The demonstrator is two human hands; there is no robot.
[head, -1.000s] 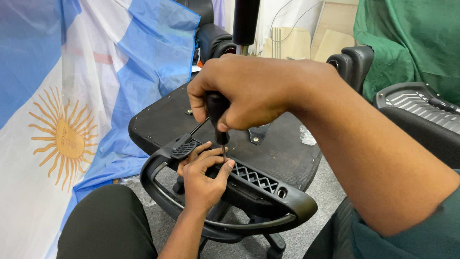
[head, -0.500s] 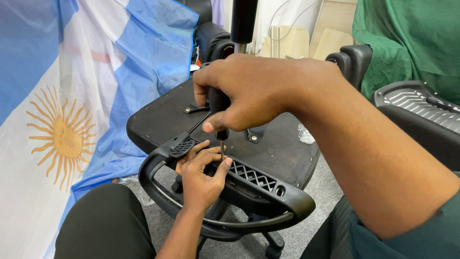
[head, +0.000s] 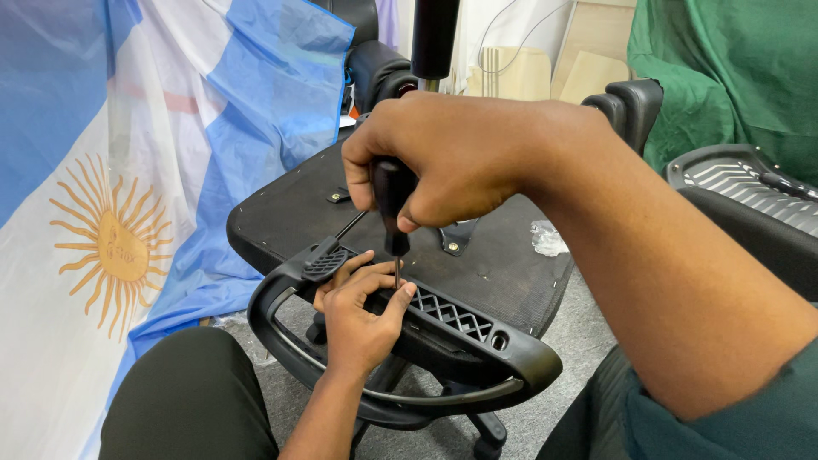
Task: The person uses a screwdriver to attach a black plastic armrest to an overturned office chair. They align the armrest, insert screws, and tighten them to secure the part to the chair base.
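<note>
Right hand (head: 452, 162) fist-grips screwdriver (head: 394, 204) | left hand (head: 362, 311) pinches its tip on black chair armrest (head: 443, 328) | keep shaft vertical, press down.

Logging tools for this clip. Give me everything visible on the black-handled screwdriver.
The black-handled screwdriver has a smooth, rounded dark handle, plastic by the look, and a thin metal shaft. It stands nearly upright, tip down. The right hand wraps the handle from above, hiding its top. The left hand has its fingers beside the shaft's lower end, on the black plastic chair armrest. The tip itself is hidden there, so its type cannot be told.
</note>
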